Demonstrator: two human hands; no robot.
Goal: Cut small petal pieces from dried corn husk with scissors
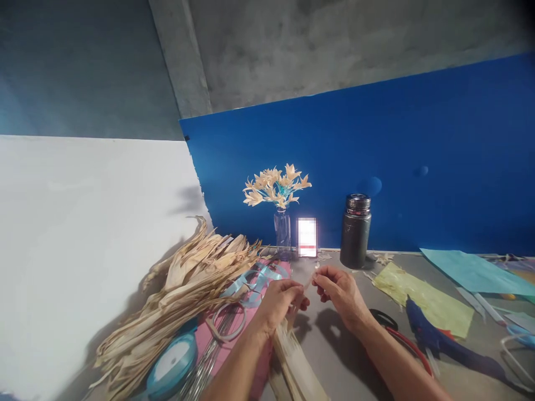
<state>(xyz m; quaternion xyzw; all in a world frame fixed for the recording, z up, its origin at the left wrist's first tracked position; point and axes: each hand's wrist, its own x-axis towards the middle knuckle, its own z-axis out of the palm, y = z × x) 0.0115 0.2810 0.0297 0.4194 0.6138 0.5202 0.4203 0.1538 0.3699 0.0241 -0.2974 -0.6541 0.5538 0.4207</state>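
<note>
Many husks (pixel 188 289) lie heaped at the far left against a white board (pixel 83 234), with a tape roll (pixel 172 362) and scissors (pixel 209 353) at their near edge, partly on a pink sheet (pixel 251 323). Next comes the left hand (pixel 279 301), fingers pinched shut on one end of a thin strip (pixel 310 280); a wider husk piece (pixel 292 356) runs down under that wrist. The strip is held above the grey table (pixel 334 345), in front of a vase (pixel 283 228) of pale flowers. The right hand (pixel 340 292) pinches its other end between thumb and forefinger. Behind it stands a dark flask (pixel 355 231); further right lie yellow paper (pixel 426 298) and a blue glue gun (pixel 443 340).
</note>
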